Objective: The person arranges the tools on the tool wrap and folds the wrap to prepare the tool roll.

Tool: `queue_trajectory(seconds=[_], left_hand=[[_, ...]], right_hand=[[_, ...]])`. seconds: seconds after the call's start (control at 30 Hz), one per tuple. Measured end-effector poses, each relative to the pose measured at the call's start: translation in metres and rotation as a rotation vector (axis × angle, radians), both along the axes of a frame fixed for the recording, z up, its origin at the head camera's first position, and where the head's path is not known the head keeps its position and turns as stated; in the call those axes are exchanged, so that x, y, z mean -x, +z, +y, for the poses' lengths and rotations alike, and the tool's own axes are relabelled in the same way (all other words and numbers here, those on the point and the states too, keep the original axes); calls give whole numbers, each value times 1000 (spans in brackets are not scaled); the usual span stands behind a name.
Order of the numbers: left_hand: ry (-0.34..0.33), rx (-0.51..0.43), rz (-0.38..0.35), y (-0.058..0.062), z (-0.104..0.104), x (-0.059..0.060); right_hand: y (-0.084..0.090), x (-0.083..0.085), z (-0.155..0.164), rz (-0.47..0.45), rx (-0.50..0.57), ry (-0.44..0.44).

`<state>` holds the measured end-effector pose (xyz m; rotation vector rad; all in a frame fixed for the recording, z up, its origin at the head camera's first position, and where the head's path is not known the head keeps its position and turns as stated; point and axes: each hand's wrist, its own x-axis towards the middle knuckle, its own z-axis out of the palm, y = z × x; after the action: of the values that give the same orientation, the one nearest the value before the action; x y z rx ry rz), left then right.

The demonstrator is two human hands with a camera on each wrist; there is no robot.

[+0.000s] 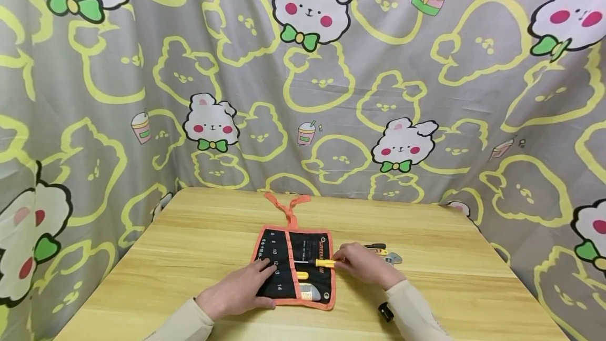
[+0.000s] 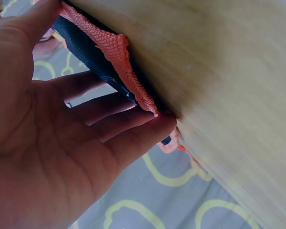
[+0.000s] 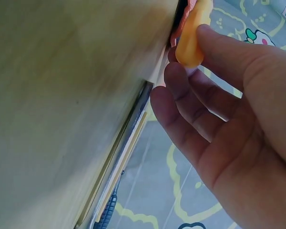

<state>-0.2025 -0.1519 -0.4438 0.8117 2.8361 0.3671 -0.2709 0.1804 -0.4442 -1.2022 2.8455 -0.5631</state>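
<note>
A black tool pouch with orange edging (image 1: pixel 333 291) lies unrolled on the wooden table. My left hand (image 1: pixel 241 288) rests on its numbered left part, fingers spread; in the left wrist view they lie along the orange edge (image 2: pixel 114 52). Between thumb and fingertips, my right hand (image 1: pixel 366 264) pinches the yellow handle of a screwdriver (image 1: pixel 325 263). Its shaft points left, its tip at the pocket edge; whether it is inside the pocket I cannot tell. Below it, a second yellow handle (image 1: pixel 302 275) and a grey-and-yellow utility knife (image 1: pixel 310 292) sit in pockets.
Right of the pouch, partly behind my right hand, lie an adjustable wrench (image 1: pixel 393 258) and a tool with a black handle (image 1: pixel 376 247). Orange tie straps (image 1: pixel 290 209) stretch toward the table's back edge. A patterned curtain (image 1: pixel 265 78) hangs behind the table.
</note>
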Motion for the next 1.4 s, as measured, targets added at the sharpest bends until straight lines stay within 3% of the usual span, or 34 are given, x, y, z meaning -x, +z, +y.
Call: queue_trajectory(seconds=[1.03,1.3,1.4], left_hand=[[-8,-2,20,-2,-1,0],[-9,-4,18,-3,0,0],[-11,-6,21,-3,0,0]], right_hand=[[1,-8,-41,48,-103,6],[4,-7,-38,-85,-45,-50],[4,-6,-36,-92,-27,-49]])
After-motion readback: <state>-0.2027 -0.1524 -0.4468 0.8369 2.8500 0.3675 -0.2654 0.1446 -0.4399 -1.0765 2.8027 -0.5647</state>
